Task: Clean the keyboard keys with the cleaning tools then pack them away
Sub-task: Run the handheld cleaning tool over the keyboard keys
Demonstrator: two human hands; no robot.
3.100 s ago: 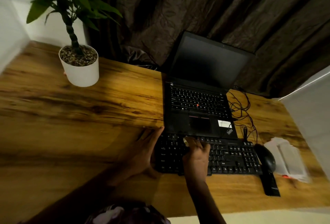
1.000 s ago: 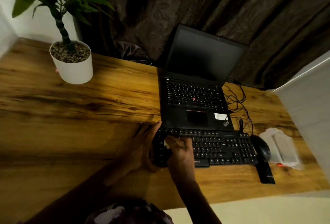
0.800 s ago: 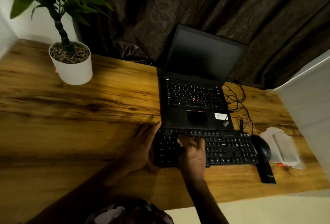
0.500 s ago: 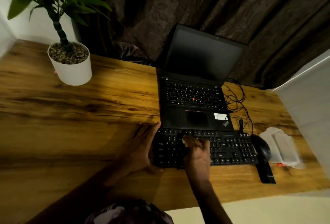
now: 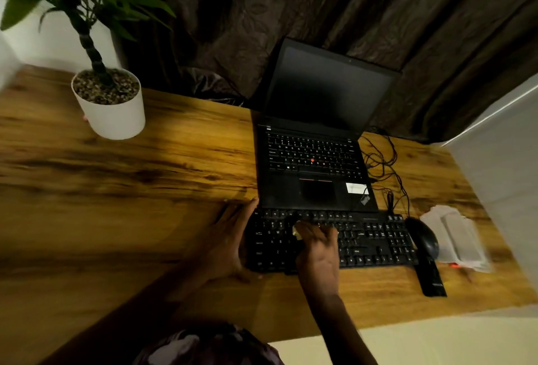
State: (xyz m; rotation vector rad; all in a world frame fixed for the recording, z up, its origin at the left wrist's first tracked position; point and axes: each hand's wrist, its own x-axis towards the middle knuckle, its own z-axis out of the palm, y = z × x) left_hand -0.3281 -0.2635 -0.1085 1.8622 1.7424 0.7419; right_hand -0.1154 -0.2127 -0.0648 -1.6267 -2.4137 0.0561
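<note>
Keyboard (image 5: 375, 245) — left hand (image 5: 224, 245) along left edge; right hand (image 5: 317, 251) seemingly pinches pale tool (image 5: 297, 232).

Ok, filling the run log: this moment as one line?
phase: cleaning | left hand: rests against keyboard left end | right hand: pinches pale tool, on keyboard

Two forearms, bare along all that shows of them, reach up from the lower edge, one from 7 o'clock and one from 5 o'clock. Each ends in an uncovered hand: the left hand (image 5: 224, 245) and the right hand (image 5: 317, 251). At 6 o'clock a patch of clothing (image 5: 209, 347) shows, dark fabric with pale lilac-white blotches, too blurred to tell its cut.
</note>
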